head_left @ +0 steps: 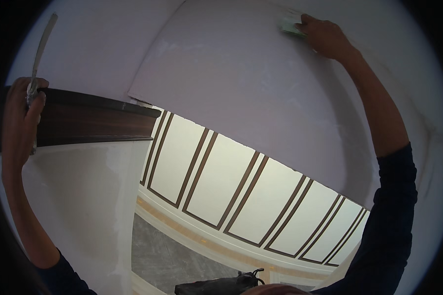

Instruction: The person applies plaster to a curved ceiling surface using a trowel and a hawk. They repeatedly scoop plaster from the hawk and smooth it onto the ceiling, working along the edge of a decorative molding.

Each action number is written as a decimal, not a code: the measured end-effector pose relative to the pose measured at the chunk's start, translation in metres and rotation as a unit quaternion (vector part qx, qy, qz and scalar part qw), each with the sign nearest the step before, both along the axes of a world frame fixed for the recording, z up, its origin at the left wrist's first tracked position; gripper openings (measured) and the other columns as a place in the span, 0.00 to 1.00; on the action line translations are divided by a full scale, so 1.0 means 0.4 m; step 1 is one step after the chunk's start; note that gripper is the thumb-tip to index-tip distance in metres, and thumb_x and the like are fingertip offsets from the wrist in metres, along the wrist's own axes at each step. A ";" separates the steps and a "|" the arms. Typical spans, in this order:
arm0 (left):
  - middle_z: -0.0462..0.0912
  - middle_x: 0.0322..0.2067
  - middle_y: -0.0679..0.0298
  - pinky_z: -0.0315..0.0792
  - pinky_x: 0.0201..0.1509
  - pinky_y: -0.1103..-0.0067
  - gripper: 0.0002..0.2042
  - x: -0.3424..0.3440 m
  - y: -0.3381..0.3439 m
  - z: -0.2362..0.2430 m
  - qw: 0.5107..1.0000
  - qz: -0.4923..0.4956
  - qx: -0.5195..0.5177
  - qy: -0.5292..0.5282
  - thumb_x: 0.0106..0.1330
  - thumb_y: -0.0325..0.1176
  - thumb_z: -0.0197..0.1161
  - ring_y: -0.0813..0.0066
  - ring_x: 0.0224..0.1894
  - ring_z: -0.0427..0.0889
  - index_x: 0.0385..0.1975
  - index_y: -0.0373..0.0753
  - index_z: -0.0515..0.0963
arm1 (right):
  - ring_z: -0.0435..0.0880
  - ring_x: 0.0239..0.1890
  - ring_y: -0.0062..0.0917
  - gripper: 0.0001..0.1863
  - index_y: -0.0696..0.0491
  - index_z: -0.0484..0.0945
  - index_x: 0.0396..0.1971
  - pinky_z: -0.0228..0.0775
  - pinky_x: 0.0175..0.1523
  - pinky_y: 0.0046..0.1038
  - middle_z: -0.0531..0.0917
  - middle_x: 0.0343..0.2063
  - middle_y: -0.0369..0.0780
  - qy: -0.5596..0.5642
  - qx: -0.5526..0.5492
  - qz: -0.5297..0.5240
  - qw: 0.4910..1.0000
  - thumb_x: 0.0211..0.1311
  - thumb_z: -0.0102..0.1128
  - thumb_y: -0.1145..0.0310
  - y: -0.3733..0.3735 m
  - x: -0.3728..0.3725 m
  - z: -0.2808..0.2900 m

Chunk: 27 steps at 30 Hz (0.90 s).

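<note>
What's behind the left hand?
Dark brown moulding shows beside the left hand, with a pale surface above it and another below. Whatever lies directly behind the hand is covered, as is part of the long thin tool it grips.

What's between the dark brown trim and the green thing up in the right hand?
The head view shows a stretch of pale lilac-grey surface between the dark brown trim and the green thing in the right hand.
</note>
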<state>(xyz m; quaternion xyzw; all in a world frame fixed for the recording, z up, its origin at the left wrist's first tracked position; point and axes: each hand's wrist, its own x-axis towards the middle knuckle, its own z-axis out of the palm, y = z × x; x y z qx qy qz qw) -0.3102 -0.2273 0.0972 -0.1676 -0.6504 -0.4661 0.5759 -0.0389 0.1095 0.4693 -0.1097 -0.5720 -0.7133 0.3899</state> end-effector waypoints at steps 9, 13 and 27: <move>0.73 0.41 0.60 0.70 0.45 0.72 0.15 0.018 -0.004 0.010 1.000 -0.009 -0.015 -0.026 0.65 0.35 0.53 0.70 0.40 0.74 0.45 0.32 0.76 | 0.79 0.35 0.31 0.15 0.62 0.78 0.42 0.73 0.37 0.34 0.81 0.35 0.45 -0.004 -0.506 0.433 0.746 0.64 0.61 0.65 -0.034 0.020 0.093; 0.73 0.41 0.60 0.70 0.45 0.72 0.14 0.016 -0.005 0.009 0.999 -0.008 -0.019 -0.027 0.64 0.34 0.53 0.69 0.40 0.74 0.45 0.33 0.76 | 0.72 0.31 0.22 0.17 0.61 0.78 0.43 0.69 0.31 0.30 0.78 0.35 0.37 0.069 -0.550 0.582 0.596 0.62 0.66 0.65 0.131 -0.076 0.132; 0.72 0.42 0.59 0.70 0.47 0.71 0.15 -0.026 -0.006 0.000 1.000 0.014 -0.015 0.013 0.65 0.34 0.53 0.67 0.41 0.73 0.47 0.33 0.75 | 0.81 0.33 0.35 0.16 0.63 0.78 0.42 0.73 0.38 0.37 0.82 0.34 0.45 0.072 -0.483 0.594 0.640 0.59 0.62 0.67 0.043 -0.040 0.032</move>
